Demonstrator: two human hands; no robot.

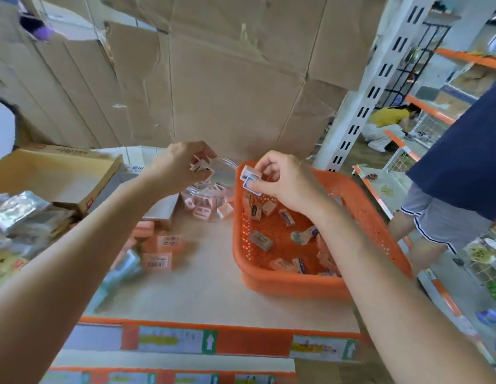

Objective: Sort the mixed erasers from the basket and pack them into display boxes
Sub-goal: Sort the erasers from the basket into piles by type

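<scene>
One orange basket (282,285), one clear tub (227,165), two hands (183,167) (287,180), two blue-white erasers (249,172) (252,186) held

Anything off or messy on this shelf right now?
Minor only. Pink barcoded boxes lie tumbled at mixed angles left of the orange basket, not stacked. The cardboard wall behind is creased and has a ragged hole at top left.

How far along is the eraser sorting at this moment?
Partly done: the clear tub already holds pink erasers. In hand: the left hand holds a pink handful over it; the right hand pinches two blue-edged erasers. Left: many loose erasers lie in the orange basket.
</scene>
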